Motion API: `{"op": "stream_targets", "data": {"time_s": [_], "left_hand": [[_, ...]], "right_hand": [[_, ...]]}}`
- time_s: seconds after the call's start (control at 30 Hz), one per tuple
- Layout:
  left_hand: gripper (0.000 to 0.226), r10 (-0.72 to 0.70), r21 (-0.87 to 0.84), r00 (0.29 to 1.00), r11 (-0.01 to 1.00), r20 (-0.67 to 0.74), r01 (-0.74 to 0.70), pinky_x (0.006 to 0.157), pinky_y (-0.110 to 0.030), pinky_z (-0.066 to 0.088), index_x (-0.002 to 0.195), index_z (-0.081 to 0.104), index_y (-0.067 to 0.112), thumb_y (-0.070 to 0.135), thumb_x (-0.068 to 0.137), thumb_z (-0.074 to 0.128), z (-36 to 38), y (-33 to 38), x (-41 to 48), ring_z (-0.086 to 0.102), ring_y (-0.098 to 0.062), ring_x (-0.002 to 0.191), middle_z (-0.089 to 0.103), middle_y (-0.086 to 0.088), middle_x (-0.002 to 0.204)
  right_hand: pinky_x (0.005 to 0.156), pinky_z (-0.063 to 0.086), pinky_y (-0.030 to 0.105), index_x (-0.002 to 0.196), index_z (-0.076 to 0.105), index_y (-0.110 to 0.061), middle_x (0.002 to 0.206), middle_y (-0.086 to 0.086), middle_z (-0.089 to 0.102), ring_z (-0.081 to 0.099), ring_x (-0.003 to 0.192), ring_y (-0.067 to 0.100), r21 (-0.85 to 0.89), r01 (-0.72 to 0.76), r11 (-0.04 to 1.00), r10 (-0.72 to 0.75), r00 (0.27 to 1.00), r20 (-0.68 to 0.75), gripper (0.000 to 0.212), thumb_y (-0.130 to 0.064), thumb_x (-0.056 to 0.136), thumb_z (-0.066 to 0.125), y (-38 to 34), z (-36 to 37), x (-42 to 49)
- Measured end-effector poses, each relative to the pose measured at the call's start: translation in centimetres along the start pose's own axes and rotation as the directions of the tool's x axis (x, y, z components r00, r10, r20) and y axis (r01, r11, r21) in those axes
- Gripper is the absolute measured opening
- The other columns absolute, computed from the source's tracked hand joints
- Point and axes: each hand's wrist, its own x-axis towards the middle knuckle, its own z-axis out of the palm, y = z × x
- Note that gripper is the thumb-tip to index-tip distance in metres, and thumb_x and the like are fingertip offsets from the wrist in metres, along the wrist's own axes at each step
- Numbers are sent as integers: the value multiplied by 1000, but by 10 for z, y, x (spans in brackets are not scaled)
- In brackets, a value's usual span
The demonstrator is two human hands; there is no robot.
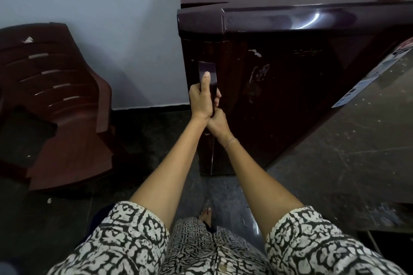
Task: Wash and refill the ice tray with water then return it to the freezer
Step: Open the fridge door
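Note:
A dark maroon fridge (290,62) stands in front of me against the pale wall. Its door is shut, and a vertical handle (207,68) runs down the door's left edge. My left hand (202,100) grips the handle high up, thumb pointing up along it. My right hand (218,123) holds the same handle just below, touching the left wrist; a thin bracelet sits on the right wrist. No ice tray is in view.
A stack of brown plastic chairs (55,100) stands to the left by the wall. A dark stone counter (357,140) runs along the right, close to the fridge side. My bare foot (206,216) is on the dark floor.

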Motion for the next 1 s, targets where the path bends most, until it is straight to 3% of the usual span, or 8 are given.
{"op": "stream_targets", "data": {"time_s": [0.2,0.43,0.57,0.67,0.73,0.8,0.9,1.0], "left_hand": [[65,49,19,997,999,-59,-48,45,-18,39,49,51,12,70,73,37,5,-5,-29,44,-6,35,48,6,37],[82,125,-27,983,991,-137,-130,44,-17,41,55,52,9,90,63,36,17,-7,-89,48,-4,36,51,6,40],[82,216,160,924,972,-314,-173,57,-14,48,64,58,12,87,70,25,32,-3,-126,58,-3,45,58,8,49],[79,278,277,866,946,-417,-170,61,-9,44,83,57,16,86,72,21,43,0,-155,59,0,59,60,12,66],[79,318,383,819,914,-478,-132,58,-9,37,94,50,10,83,75,25,49,1,-175,54,-3,64,56,8,76],[70,357,455,766,886,-535,-95,62,-12,36,102,45,6,72,78,40,54,6,-192,50,-11,76,52,-2,90],[61,490,596,686,796,-537,-103,90,-21,31,114,39,11,57,76,54,55,12,-213,44,-19,103,48,-11,111],[81,533,641,701,755,-474,-141,108,-26,15,138,31,9,50,74,61,56,23,-228,29,-27,133,33,-18,142]], "right_hand": [[65,52,24,82,60,-19,75,0,64,62,70,10,-23,37,999,-36,997,71,15,-4,83,65,10,-9,-25],[65,48,20,87,62,-14,77,-3,64,63,70,2,69,79,994,-86,991,103,11,-4,85,64,28,-22,-79],[69,51,19,126,48,-7,88,-8,65,65,78,3,40,114,993,-116,992,39,39,-17,90,59,39,-30,-116],[64,52,27,123,40,-8,87,0,64,63,72,8,-43,153,987,-153,988,-2,41,-24,90,58,46,-41,-144],[71,55,28,127,32,-16,102,3,62,62,82,9,-101,204,974,-210,977,-47,51,-30,88,61,48,-49,-164],[78,54,23,131,20,-31,126,5,47,58,96,8,-197,320,926,-345,933,-103,65,-30,85,66,49,-55,-180],[89,52,30,137,11,-33,144,8,18,48,115,19,-298,519,801,-576,804,-149,79,-31,81,66,41,-60,-202],[109,38,36,143,10,-27,149,4,9,25,136,16,-409,629,661,-731,662,-163,73,-35,86,56,24,-69,-218]]}}
